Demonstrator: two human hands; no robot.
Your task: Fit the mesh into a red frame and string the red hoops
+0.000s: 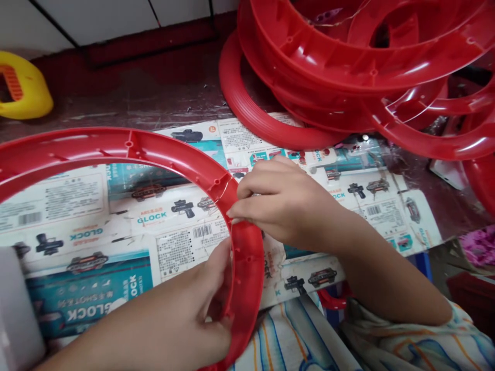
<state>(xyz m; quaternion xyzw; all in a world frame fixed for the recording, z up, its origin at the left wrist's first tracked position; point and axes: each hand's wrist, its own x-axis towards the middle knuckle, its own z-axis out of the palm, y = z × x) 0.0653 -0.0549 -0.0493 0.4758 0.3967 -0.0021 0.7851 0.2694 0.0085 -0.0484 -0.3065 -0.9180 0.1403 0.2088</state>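
A large red plastic ring (247, 257) with an open ribbed channel lies across the left and middle of the view, hollow side up. My left hand (193, 309) is closed around its near right part, thumb at the inner edge and the other fingers partly hidden beneath. My right hand (278, 201) reaches over the ring from the right. Its thumb and forefinger are pinched together at the channel. A thin shiny strand, like fine wire, crosses the channel beside those fingertips; whatever sits inside the pinch is too small to make out.
Printed cardboard (127, 221) covers the dark red tabletop (135, 98). More red ring parts (317, 72) are piled at the upper right, with a thin wire over them. A yellow plastic part (29, 87) lies at the far left. A grey-white block (19, 309) stands at the lower left.
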